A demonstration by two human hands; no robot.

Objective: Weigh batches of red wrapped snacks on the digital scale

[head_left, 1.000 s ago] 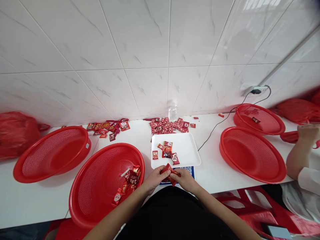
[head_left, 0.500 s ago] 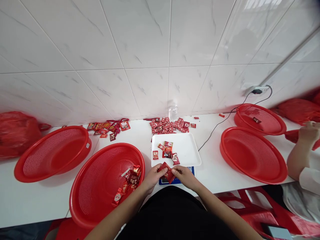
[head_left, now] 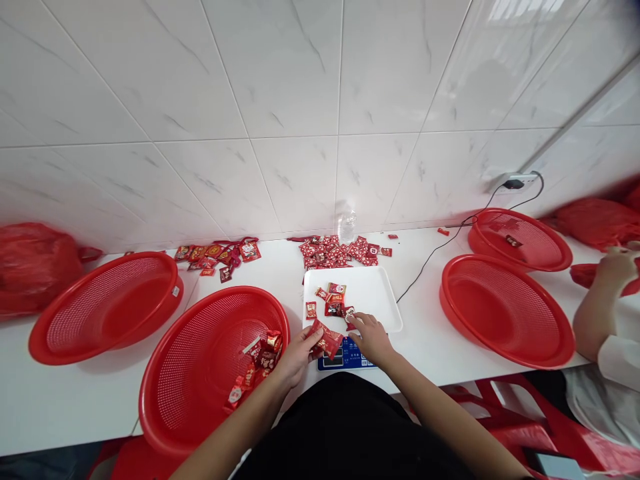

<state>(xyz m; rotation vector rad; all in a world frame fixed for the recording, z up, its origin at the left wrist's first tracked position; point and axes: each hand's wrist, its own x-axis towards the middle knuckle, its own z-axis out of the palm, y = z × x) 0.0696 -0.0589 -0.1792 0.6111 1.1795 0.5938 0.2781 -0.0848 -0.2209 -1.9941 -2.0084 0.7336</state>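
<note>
A red printed pouch (head_left: 329, 340) is pinched in my left hand (head_left: 299, 355), its free end pointing right over the front of the scale. My right hand (head_left: 373, 340) reaches over the near edge of the white scale tray (head_left: 377, 300), fingers stretched out. Its fingertips are at a red and white candy packet (head_left: 349, 313), partly covering it; nothing shows as gripped. Several other wrapped candies (head_left: 335, 299) lie on the tray's left half. Below the tray shows the blue panel of the scale (head_left: 353, 360).
Left of me stands a red basket (head_left: 185, 373) with several candies; another red basket (head_left: 110, 313) is beyond it. Two red baskets (head_left: 505, 313) stand right. Small red packets (head_left: 333, 252) and a clear bottle (head_left: 347, 225) are by the wall. A co-worker's arm (head_left: 597, 313) is at far right.
My right hand has let go of the red pouch and moved up and right to the candies on the tray. The pouch stays in my left hand, now turned more sideways.
</note>
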